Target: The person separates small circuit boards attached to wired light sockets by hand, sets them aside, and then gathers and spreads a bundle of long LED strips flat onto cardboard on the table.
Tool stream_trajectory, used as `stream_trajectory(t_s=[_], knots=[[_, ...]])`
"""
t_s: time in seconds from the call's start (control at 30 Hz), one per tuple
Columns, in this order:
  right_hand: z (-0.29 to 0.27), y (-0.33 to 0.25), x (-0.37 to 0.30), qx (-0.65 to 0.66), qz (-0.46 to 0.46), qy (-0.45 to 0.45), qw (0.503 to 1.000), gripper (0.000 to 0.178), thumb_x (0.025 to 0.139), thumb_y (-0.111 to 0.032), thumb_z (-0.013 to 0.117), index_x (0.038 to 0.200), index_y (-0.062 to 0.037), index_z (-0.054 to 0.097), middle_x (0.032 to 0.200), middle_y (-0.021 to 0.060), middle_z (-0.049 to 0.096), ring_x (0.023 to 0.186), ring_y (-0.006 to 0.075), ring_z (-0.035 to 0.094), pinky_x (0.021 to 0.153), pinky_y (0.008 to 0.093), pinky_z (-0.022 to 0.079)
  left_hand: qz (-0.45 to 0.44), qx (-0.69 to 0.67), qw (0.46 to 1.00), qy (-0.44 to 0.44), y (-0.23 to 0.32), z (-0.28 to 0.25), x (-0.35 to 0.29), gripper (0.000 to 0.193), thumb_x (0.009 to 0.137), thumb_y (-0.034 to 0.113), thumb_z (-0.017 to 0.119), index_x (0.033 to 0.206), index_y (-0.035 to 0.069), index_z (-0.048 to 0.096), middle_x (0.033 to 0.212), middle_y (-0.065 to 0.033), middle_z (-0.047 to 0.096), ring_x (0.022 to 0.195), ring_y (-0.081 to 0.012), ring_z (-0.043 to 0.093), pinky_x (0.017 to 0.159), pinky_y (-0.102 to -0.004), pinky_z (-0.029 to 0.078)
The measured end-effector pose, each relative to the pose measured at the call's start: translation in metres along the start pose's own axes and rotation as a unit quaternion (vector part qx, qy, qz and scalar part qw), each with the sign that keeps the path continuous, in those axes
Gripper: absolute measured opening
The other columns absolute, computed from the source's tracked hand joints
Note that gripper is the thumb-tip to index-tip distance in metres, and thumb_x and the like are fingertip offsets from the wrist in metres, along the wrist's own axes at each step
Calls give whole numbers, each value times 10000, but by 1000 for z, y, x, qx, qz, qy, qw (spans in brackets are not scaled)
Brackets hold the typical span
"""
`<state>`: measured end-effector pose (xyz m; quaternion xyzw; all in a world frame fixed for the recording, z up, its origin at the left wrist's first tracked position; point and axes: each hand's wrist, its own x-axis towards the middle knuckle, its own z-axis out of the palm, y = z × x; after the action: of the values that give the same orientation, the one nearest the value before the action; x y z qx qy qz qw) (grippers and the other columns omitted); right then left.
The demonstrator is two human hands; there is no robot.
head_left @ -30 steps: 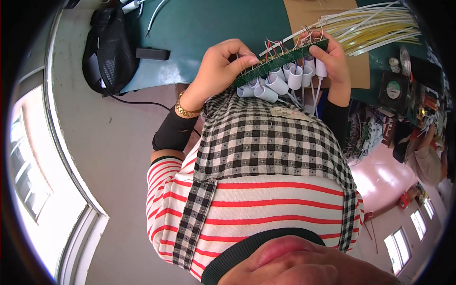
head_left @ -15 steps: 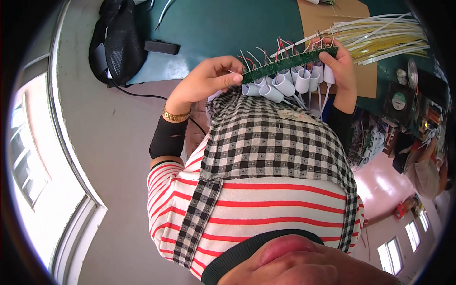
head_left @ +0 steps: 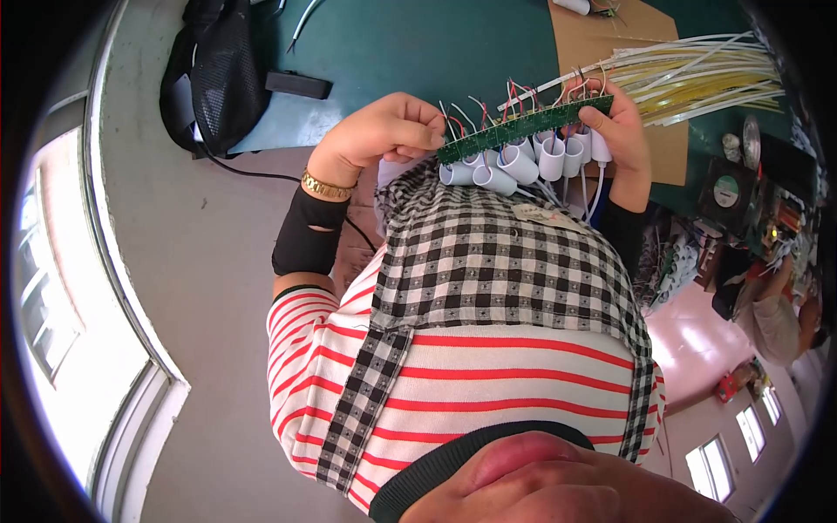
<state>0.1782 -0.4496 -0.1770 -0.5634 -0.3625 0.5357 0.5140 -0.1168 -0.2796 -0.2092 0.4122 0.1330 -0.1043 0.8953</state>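
A long green circuit board [head_left: 523, 128] is held up in front of my apron, tilted with its right end higher. My right hand [head_left: 617, 135] grips that end, thumb on the near face and fingers behind. Several white plastic cylinders [head_left: 551, 160] hang below the board, with white cables trailing down. Thin red, white and dark wires [head_left: 514, 94] stick up along its upper edge. At the board's left end my left hand [head_left: 392, 131] is closed, thumb and forefinger pinched together beside the leftmost wires. What lies between those fingertips is too small to make out.
Beyond the board stretches a green tabletop [head_left: 418, 52]. It carries a black mesh bag [head_left: 228, 91], a dark bar-shaped object [head_left: 298, 84], a cardboard sheet [head_left: 667, 157] and a bundle of white and yellow strips [head_left: 697, 78]. Another person's arm [head_left: 774, 322] shows at far right, near cluttered equipment.
My left hand's thumb has come off the board's left end, and its fingers have curled into a pinch just above. The board has shifted slightly left and down at its right end.
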Motion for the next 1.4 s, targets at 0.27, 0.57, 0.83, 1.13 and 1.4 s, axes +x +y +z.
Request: stream_trajectory(t_s=[0.27, 0.57, 0.83, 1.13, 1.4], knots=[[1, 1, -2, 0, 31, 25, 999, 306, 808, -21, 651, 1088, 27, 539, 892, 110, 638, 715, 150, 627, 658, 255, 526, 150, -393, 906, -47, -11, -3, 8, 128, 900, 117, 459, 930, 21, 539, 586, 84, 380, 443, -41, 331, 505, -197, 300], [6, -4, -3, -26, 36, 46, 998, 316, 803, -41, 666, 1087, 28, 547, 888, 113, 644, 711, 150, 639, 649, 247, 530, 433, -178, 846, 256, -20, -1, -7, 213, 900, 104, 464, 1076, 33, 560, 863, -26, 564, 728, -111, 513, 707, -255, 414], [-1, -2, -13, 44, -29, -12, 999, 341, 897, -152, 536, 1167, 48, 472, 1107, 180, 567, 967, 246, 587, 854, 363, 479, 308, 150, 916, 210, -21, 31, 25, 387, 755, 69, 710, 1101, -38, 574, 1086, -75, 613, 980, -109, 548, 848, -255, 448], [30, -37, -12, -65, -183, 184, 964, 206, 925, -96, 496, 1074, 35, 553, 928, 81, 628, 834, 105, 575, 763, 236, 464, 402, 2, 894, 199, -12, 65, 65, 98, 797, -24, 639, 887, -30, 601, 1145, -219, 591, 1059, -261, 576, 902, -344, 455], [11, -30, 6, -137, -198, 249, 938, 202, 927, -122, 531, 1059, 26, 573, 857, 39, 627, 764, 71, 575, 692, 215, 477, 369, -1, 890, 268, -4, 79, 72, 232, 799, 10, 632, 1010, -86, 615, 1097, -167, 628, 907, -154, 601, 819, -273, 472]])
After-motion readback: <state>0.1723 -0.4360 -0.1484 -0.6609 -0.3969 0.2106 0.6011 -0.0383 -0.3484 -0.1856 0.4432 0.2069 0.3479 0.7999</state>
